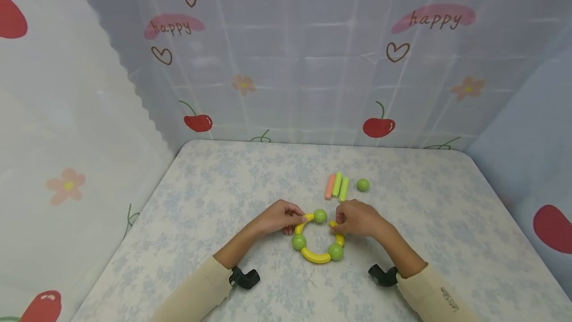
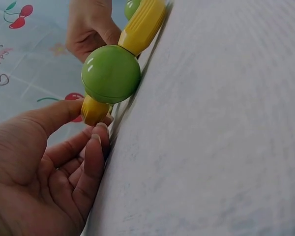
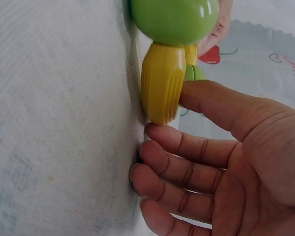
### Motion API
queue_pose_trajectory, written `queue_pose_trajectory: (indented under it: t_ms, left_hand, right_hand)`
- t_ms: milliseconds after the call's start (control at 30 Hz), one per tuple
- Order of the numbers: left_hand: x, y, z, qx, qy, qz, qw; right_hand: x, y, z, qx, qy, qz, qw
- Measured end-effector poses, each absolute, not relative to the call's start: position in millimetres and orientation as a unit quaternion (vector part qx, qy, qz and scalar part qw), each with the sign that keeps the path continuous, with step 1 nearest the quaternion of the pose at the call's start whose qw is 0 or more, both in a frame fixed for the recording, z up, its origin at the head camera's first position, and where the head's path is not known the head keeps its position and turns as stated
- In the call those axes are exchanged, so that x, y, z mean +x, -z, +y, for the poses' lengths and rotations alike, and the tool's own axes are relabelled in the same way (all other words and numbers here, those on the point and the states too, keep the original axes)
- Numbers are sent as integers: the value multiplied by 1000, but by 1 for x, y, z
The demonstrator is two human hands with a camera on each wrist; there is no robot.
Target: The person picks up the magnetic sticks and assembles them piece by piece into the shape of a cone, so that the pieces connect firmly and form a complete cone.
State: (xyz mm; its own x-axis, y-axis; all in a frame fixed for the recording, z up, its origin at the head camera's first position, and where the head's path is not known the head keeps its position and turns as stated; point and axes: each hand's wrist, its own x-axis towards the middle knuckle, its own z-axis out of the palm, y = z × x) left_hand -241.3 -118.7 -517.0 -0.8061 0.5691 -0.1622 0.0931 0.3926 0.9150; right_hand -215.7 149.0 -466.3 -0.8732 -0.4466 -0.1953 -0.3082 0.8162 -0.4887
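Nearest camera: two beige sleeves, left sleeve (image 1: 192, 289) lower left of frame, right sleeve (image 1: 433, 294) lower right, lettering on the latter. Black wrist devices, one (image 1: 245, 278) by the left cuff, one (image 1: 383, 276) by the right. Ring of parts (image 1: 316, 256) lies on the floral counter (image 1: 214, 178), just below frame center, between the hands. Three yellow curves, three green balls, gap at its upper right. Left hand (image 1: 278, 216): grip pinches the left yellow curve (image 1: 299, 228), thumb on one side, fingertips on the other per left wrist view. Right hand (image 1: 359, 217): grip has thumb and index fingertip on the free end of the right yellow curve (image 1: 340, 239), other fingers off it per right wrist view. Top green ball (image 1: 320, 216) joins the left curve's upper end; left green ball (image 1: 299, 242) and lower-right green ball (image 1: 336, 251) sit either side of the bottom curve. Above right hand: pink stick (image 1: 329, 186), two yellow-green sticks (image 1: 337, 184) (image 1: 343, 189) side by side, loose green ball (image 1: 363, 185) near them, to the right. Upper frame: curtain (image 1: 308, 63) with cherries, hearts, flowers, "happy" print.
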Motion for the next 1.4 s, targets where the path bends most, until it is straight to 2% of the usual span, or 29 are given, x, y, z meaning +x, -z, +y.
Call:
queue_pose_trajectory:
  t_ms: [267,1400]
  left_hand:
    - [-241,519,-118,193,-526,795,234]
    - [-243,522,-116,199,-527,800,207]
  right_hand:
    - [-218,469,146,-188,221,950,119]
    - [-222,473,144,-181,240,946,119]
